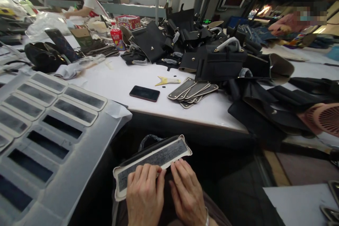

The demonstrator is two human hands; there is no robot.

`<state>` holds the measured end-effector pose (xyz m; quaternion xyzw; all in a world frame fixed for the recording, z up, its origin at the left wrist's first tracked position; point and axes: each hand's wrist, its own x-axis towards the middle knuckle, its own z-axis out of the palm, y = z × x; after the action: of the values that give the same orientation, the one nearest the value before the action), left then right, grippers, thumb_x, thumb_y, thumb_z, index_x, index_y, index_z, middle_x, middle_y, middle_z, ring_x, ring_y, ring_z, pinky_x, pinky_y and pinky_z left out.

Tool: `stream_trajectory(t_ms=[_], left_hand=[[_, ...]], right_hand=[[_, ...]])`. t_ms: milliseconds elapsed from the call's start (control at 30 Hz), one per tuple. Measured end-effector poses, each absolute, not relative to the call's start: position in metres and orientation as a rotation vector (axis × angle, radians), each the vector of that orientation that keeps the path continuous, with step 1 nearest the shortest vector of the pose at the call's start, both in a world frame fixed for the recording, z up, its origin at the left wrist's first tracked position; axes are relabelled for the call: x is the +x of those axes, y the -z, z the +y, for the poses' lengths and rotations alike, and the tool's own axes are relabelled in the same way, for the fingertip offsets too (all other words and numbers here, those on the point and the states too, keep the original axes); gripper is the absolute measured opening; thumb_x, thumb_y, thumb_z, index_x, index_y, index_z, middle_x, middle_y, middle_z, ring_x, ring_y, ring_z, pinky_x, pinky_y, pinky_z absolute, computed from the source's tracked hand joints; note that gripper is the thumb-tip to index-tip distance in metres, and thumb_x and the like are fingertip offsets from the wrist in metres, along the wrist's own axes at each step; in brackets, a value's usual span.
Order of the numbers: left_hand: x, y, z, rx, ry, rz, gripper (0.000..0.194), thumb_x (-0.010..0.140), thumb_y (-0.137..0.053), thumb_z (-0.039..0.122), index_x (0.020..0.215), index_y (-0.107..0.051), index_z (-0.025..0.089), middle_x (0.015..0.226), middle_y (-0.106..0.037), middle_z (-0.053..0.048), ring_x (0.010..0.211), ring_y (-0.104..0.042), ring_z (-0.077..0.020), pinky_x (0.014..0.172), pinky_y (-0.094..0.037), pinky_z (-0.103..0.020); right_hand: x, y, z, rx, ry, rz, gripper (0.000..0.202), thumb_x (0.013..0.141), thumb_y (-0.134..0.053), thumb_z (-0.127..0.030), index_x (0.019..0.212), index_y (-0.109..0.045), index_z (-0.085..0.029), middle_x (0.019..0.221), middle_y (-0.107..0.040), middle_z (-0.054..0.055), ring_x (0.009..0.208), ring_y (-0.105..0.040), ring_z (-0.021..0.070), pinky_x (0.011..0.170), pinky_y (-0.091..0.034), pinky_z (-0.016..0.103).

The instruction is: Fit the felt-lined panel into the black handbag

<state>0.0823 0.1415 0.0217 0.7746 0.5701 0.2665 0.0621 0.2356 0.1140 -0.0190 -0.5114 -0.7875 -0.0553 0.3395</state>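
On my lap rests a black bag (156,143), tilted, with a plastic-wrapped handle (149,139) behind it. A long panel with a pale raised rim and a dark grey middle (156,155) lies along its upturned side. My left hand (145,190) pinches the panel's near edge between thumb and fingers, covering part of it. Close beside it, my right hand (186,187) has its fingers together over the same edge towards the right end, thumb tucked below. What lies under the fingertips is hidden.
Similar pale-rimmed panels (75,111) lie in rows on a grey sheet at left. The white table (116,91) holds a phone (144,93), stacked strips (192,91) and piled black bags (219,61). A pink fan (324,118) stands right. Two people (88,5) work farther back.
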Motion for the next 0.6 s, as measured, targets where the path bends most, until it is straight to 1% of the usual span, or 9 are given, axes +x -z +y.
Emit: stream_trajectory(t_ms=[200, 400, 500, 600], left_hand=[[0.056, -0.017, 0.131, 2.356, -0.89, 1.781, 0.006, 0.096, -0.056, 0.025, 0.093, -0.06, 0.021, 0.083, -0.066, 0.0, 0.081, -0.057, -0.0201, 0.078, -0.033, -0.038], [0.046, -0.016, 0.127, 2.382, -0.848, 1.878, 0.007, 0.096, -0.055, 0.027, 0.09, -0.056, 0.023, 0.079, -0.067, 0.002, 0.079, -0.061, -0.0219, 0.082, -0.031, -0.045], [0.044, -0.015, 0.126, 2.38, -0.876, 1.902, 0.006, 0.096, -0.054, 0.027, 0.091, -0.056, 0.023, 0.08, -0.068, 0.0, 0.08, -0.062, -0.0232, 0.084, -0.031, -0.048], [0.036, -0.011, 0.122, 2.363, -0.925, 1.952, 0.007, 0.093, -0.058, 0.03, 0.089, -0.058, 0.024, 0.086, -0.067, -0.004, 0.084, -0.061, -0.0255, 0.089, -0.032, -0.052]], right_hand=[[0.217, 0.02, 0.114, -1.269, 0.162, -2.071, 0.037, 0.092, -0.046, -0.007, 0.125, -0.059, 0.001, 0.125, -0.061, 0.019, 0.127, -0.049, 0.032, 0.099, -0.05, 0.045], [0.199, 0.021, 0.113, -1.203, 0.111, -2.082, 0.036, 0.091, -0.045, -0.006, 0.123, -0.061, 0.002, 0.125, -0.061, 0.018, 0.128, -0.047, 0.0307, 0.106, -0.044, 0.043], [0.193, 0.023, 0.113, -1.178, 0.113, -2.083, 0.037, 0.09, -0.043, -0.005, 0.122, -0.061, 0.002, 0.125, -0.061, 0.018, 0.128, -0.047, 0.03, 0.108, -0.042, 0.042], [0.188, 0.025, 0.113, -1.174, 0.114, -2.091, 0.038, 0.089, -0.042, -0.004, 0.121, -0.062, 0.002, 0.124, -0.061, 0.018, 0.128, -0.047, 0.0295, 0.109, -0.04, 0.041]])
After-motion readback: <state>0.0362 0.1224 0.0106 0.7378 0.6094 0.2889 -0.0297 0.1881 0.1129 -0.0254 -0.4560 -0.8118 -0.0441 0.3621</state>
